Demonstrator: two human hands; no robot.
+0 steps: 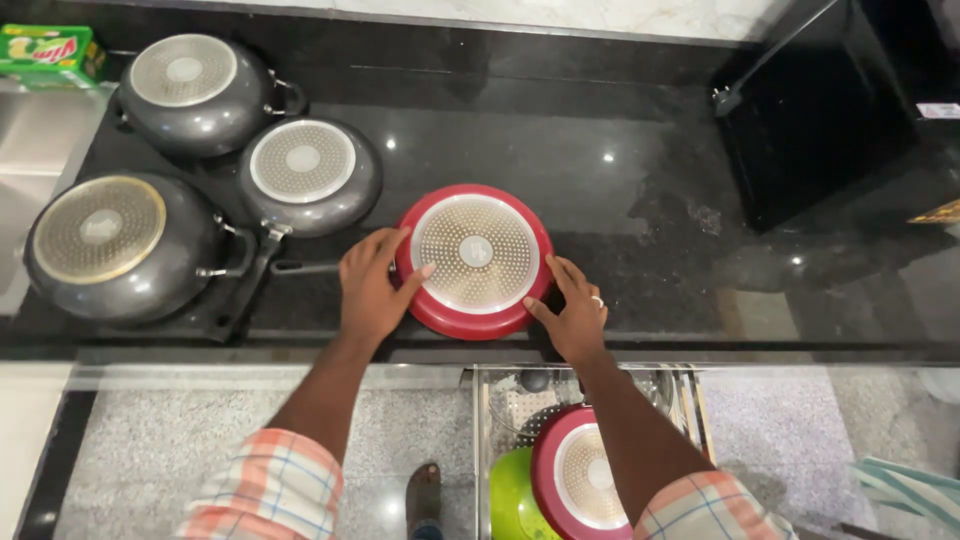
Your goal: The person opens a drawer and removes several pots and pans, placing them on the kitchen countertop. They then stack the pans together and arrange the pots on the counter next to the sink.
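A red pan [476, 262] lies upside down on the black stone counter [620, 200], its silvery dotted base facing up. My left hand [372, 285] grips its left rim, thumb resting on the base. My right hand [572, 310], with a ring on one finger, presses against the pan's lower right rim. Both hands hold the pan at the counter's front edge. A dark handle [305, 267] pokes out to the left of my left hand.
Three dark grey pans lie upside down at the left: one at the back [190, 92], one in the middle [308, 172], one in front [115, 243]. An open drawer rack [485, 450] below holds another red pan [580, 475] and a green dish [512, 495]. A black appliance [830, 110] stands back right.
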